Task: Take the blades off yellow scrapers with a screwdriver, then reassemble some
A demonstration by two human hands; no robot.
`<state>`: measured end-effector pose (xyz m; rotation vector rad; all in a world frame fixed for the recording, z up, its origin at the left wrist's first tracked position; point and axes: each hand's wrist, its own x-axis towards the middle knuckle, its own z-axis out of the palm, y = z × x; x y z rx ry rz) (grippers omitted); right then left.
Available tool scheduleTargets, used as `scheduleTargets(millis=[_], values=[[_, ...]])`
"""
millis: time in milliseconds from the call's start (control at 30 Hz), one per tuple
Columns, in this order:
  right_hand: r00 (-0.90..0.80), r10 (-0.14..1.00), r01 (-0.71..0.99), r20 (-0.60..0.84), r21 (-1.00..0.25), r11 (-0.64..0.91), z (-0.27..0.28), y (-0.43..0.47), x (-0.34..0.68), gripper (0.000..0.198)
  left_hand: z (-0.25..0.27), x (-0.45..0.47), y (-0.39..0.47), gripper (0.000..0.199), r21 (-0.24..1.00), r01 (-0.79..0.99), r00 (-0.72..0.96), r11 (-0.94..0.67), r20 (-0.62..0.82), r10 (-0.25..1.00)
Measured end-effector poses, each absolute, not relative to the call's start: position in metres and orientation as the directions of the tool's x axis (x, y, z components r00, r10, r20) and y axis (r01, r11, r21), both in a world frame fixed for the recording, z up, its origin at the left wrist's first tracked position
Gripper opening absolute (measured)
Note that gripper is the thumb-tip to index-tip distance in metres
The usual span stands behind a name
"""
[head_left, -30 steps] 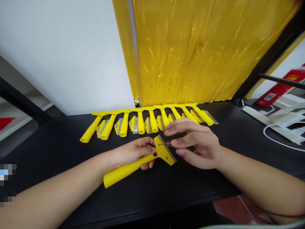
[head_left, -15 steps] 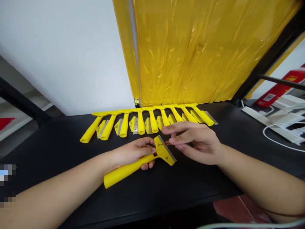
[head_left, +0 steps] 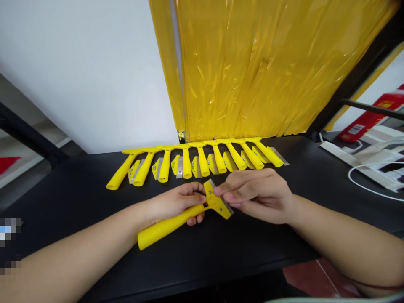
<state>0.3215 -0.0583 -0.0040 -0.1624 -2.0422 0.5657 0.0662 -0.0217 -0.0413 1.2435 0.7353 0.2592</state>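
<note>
My left hand (head_left: 189, 200) is closed around the neck of a yellow scraper (head_left: 170, 226), just below its wide head. Two screws and a metal blade show on the head, which points to the right. My right hand (head_left: 259, 195) is closed in a pinch by the blade edge. The small screwdriver with a thin shaft and a red part, seen earlier in these fingers, is now hidden by them. Behind both hands, several yellow scraper handles (head_left: 119, 171) stand in a row, with yellow head plates and metal blades (head_left: 179, 167) lying between them.
All of this lies on a black tabletop (head_left: 126, 269). A yellow plastic sheet (head_left: 252, 75) and a white panel (head_left: 110, 75) rise behind it. On the right are white power strips (head_left: 356, 162), a cable and a red package (head_left: 372, 115). Black frame posts flank the table.
My right hand has moved slightly down, its fingers now lower and closer together by the blade. The screwdriver's shaft has gone out of sight. My left hand and the scraper have stayed put.
</note>
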Motion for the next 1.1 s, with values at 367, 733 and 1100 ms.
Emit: scheduleTargets(millis=[367, 733, 1100], values=[[-0.565, 0.312, 0.074, 0.764, -0.329, 0.941, -0.004, -0.050, 0.330, 0.011, -0.039, 0.068, -0.025, 0.040, 0.919, 0.200, 0.750, 0.339, -0.366, 0.551], [-0.640, 0.415, 0.377, 0.647, -0.206, 0.903, 0.003, -0.051, 0.340, 0.017, -0.038, 0.070, -0.033, 0.035, 0.939, 0.052, 0.672, 0.339, -0.284, 0.684], [-0.531, 0.397, 0.397, 0.748, -0.194, 0.897, -0.001, -0.050, 0.336, 0.004, -0.023, 0.077, -0.049, 0.022, 0.979, -0.182, 0.338, -0.089, 0.147, 0.930]])
